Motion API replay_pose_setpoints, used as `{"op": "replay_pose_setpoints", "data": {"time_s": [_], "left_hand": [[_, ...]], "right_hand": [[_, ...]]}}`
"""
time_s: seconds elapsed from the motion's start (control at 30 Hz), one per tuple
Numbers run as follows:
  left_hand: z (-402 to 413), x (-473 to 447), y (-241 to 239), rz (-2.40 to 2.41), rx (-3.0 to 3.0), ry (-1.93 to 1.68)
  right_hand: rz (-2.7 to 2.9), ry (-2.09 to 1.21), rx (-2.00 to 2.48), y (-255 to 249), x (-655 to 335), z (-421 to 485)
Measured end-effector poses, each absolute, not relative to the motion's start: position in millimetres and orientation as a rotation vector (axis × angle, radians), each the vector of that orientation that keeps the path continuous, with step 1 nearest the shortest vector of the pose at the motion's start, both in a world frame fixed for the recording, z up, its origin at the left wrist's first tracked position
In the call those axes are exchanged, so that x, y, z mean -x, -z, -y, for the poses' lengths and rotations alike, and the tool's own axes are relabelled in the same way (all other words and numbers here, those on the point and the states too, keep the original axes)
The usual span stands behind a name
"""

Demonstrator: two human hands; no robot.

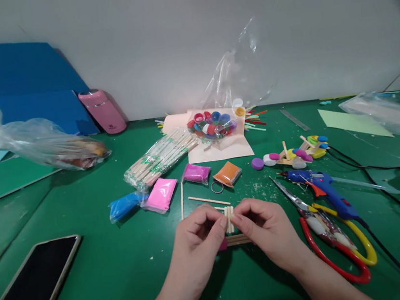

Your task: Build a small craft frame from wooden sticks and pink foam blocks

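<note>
Between my two hands is a small row of short wooden sticks [229,220] standing side by side. My left hand [203,234] pinches its left side with thumb and index finger, and my right hand [263,225] pinches its right side. Just below, horizontal wooden sticks [238,239] lie together with a dark pink piece [223,244] at their left end, partly covered by my fingers. Whether the upright row touches them I cannot tell. A loose stick [209,200] lies beyond my hands, and another stick [182,201] points away near my left hand.
Blue glue gun [313,182] and red-and-yellow-handled scissors [347,248] lie right. Clay packets, including an orange one [227,174], sit ahead, with bagged sticks [160,157] and bagged bottle caps [215,124] behind. A phone [38,286] lies left; a pink flask [103,111] leans at the back.
</note>
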State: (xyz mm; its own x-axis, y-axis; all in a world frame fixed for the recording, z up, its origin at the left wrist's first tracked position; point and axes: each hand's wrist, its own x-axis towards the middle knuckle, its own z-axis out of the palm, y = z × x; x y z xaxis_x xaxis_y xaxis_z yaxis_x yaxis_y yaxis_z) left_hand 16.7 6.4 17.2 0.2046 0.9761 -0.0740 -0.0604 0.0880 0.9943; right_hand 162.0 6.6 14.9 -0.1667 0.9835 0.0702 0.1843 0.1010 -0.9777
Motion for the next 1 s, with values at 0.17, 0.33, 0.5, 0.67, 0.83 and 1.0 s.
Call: {"op": "replay_pose_setpoints", "data": {"time_s": [0.17,0.33,0.5,0.67,0.83,1.0], "left_hand": [[-6.3,-16.3,-17.8,-1.067,-1.232,-1.036],[-5.4,-16.1,-17.5,-1.057,-1.228,-1.036],[-5.2,-16.4,-16.0,-1.050,-1.185,-1.036],[-5.4,-16.6,-17.0,-1.057,-1.173,-1.035],[-5.9,-17.3,-17.6,-1.047,-1.161,-1.037],[-5.9,-17.7,-17.9,-1.052,-1.166,-1.042]], "right_hand": [[1.508,-1.188,1.200,-15.6,-162.5,-7.0],[1.508,-1.186,1.215,-17.5,-162.3,-6.5],[1.511,-1.175,1.211,-17.1,-162.8,-5.8],[1.492,-1.180,1.200,-15.8,-162.4,-5.9],[1.509,-1.174,1.213,-14.8,-162.7,-5.6],[1.521,-1.164,1.218,-15.2,-162.2,-6.1]]}}
